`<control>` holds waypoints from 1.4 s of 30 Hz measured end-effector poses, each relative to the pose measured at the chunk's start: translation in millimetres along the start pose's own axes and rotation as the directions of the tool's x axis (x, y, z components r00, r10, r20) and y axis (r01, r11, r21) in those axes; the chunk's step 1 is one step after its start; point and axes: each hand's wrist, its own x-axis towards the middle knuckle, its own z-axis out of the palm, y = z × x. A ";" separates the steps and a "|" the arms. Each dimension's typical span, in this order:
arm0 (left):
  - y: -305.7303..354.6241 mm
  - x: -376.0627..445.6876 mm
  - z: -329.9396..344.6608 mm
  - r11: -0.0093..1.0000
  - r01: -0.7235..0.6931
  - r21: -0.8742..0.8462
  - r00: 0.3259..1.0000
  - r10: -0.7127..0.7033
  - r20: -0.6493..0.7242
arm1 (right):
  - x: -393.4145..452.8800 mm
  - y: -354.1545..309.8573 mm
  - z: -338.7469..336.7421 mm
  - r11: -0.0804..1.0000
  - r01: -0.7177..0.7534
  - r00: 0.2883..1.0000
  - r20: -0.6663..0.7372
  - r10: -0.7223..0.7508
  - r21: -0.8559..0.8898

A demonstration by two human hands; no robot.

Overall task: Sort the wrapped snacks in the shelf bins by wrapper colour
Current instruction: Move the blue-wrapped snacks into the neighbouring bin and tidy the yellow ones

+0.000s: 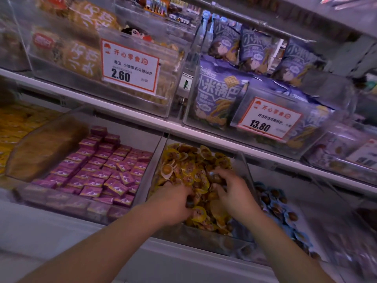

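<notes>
Your left hand (175, 203) and right hand (228, 187) dig curled fingers into the yellow-wrapped snacks (191, 166) in the middle bin (204, 240), apparently hunting strays. What each pinches is unclear. Blue-wrapped snacks (279, 209) fill the bin just right.

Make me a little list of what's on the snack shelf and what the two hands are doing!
left hand: in the yellow snacks, fingers curled into the pile
right hand: same bin, fingers curled on small wrapped pieces
middle bin: yellow snacks
bin to its left: purple packets
bin to its right: blue snacks
shelf above: price tags 2.60 and 13.80
</notes>
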 end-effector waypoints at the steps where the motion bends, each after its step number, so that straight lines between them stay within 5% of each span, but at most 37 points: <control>1: 0.0 1.6 -0.6 1.000 -0.004 -0.025 0.999 0.003 -0.050 | -2.8 -0.6 -1.0 0.999 -0.032 0.999 -0.013 0.032 0.040; 5: 0.2 -1.4 -0.6 0.952 -0.059 -0.300 0.928 -0.058 -0.368 | -17.7 -6.6 -4.4 0.891 -0.239 0.967 0.014 0.253 0.387; 6: 3.2 -1.6 -0.6 0.912 -0.111 -0.396 0.897 -0.080 -0.436 | -24.0 -7.0 -4.2 0.782 -0.316 0.940 0.062 0.337 0.538; 8: 8.9 -8.7 -1.8 0.821 -0.262 -0.507 0.830 -0.076 -0.552 | -33.3 -20.0 -3.6 0.352 -0.464 0.853 0.304 0.424 0.813; 10: 18.3 -10.7 1.2 0.828 -0.312 -0.465 0.818 -0.014 -0.575 | -34.6 -37.3 -4.3 -0.044 -0.580 0.765 0.563 0.315 0.813; 12: 29.5 -8.5 6.3 0.905 -0.282 -0.319 0.860 0.091 -0.502 | -32.8 -49.7 -6.7 -0.134 -0.608 0.754 0.622 0.210 0.782; 14: 36.3 -4.1 8.6 0.897 -0.297 -0.328 0.916 0.170 -0.364 | -28.8 -55.1 -10.7 -0.086 -0.583 0.770 0.583 0.260 0.808; 15: 39.7 -1.3 6.8 0.817 -0.304 -0.490 0.936 0.161 -0.313 | -27.4 -54.4 -15.7 -0.059 -0.559 0.777 0.547 0.312 0.827; 17: 40.3 9.2 4.2 0.619 -0.276 -0.735 0.946 0.039 -0.323 | -27.3 -44.2 -30.2 0.033 -0.456 0.831 0.412 0.374 0.889; 18: 37.4 16.5 2.4 0.602 -0.267 -0.753 0.930 -0.043 -0.365 | -28.0 -36.0 -40.1 0.134 -0.380 0.872 0.306 0.382 0.915; 21: 24.5 39.1 3.0 0.899 -0.146 -0.414 0.903 -0.049 -0.426 | -33.8 -1.3 -75.3 0.671 -0.178 0.927 -0.106 0.360 0.719; 23: 20.4 48.7 10.8 0.979 -0.116 -0.168 0.940 0.053 -0.338 | -39.2 33.7 -90.3 0.871 -0.188 0.899 -0.277 0.338 0.453; 27: 20.9 59.5 22.3 0.987 -0.106 0.117 0.958 0.133 -0.253 | -52.1 100.0 -90.4 0.899 -0.357 0.914 -0.104 0.392 0.254; 29: 22.2 63.0 24.4 0.985 -0.063 0.163 0.968 0.100 -0.232 | -56.5 120.1 -88.5 0.890 -0.399 0.886 -0.159 0.436 0.221; 32: 25.0 64.3 27.4 0.973 0.008 0.231 0.981 0.037 -0.190 | -57.0 122.2 -90.2 0.893 -0.343 0.882 -0.227 0.413 0.290; 36: 31.9 63.5 23.3 0.949 0.062 0.308 0.993 -0.027 -0.115 | -53.5 91.7 -83.5 0.937 -0.209 0.955 -0.148 0.257 0.281; 39: 32.8 57.5 18.5 0.965 0.101 0.243 0.991 -0.076 -0.111 | -45.4 63.9 -75.6 0.981 -0.087 0.988 -0.111 0.107 0.173; 42: 25.3 49.0 5.4 0.993 0.105 -0.049 0.992 -0.108 -0.060 | -33.2 30.9 -72.3 0.995 0.020 0.997 -0.079 -0.013 0.096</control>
